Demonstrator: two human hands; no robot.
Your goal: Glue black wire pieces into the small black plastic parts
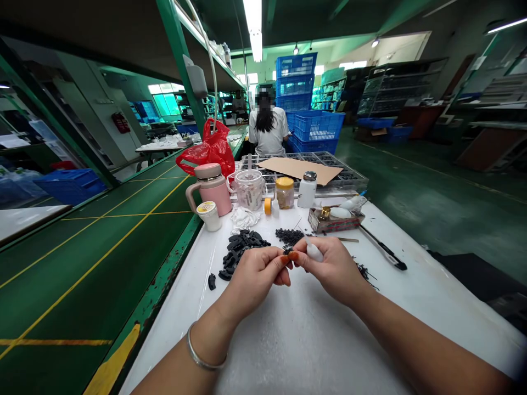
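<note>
My left hand point(260, 270) and my right hand point(329, 263) meet above the white table point(288, 329), fingertips pinched together on a small black part point(287, 249). A small white bottle point(314, 252) with a thin nozzle is also tucked in the fingers of my right hand. Curved black pieces point(242, 247) lie heaped beyond my left hand, with one single piece point(211, 281) nearer the left edge. Tiny black rings point(289, 236) form a pile just past my fingertips. Thin black strips point(364, 272) lie partly hidden behind my right hand.
A pink mug point(214, 192), jars, a white bottle point(307, 190) and a small box point(335, 219) line the table's back. A black-handled tool point(385, 249) lies right. A green conveyor point(94, 247) runs left. A person point(268, 129) sits ahead beside blue crates point(315, 129).
</note>
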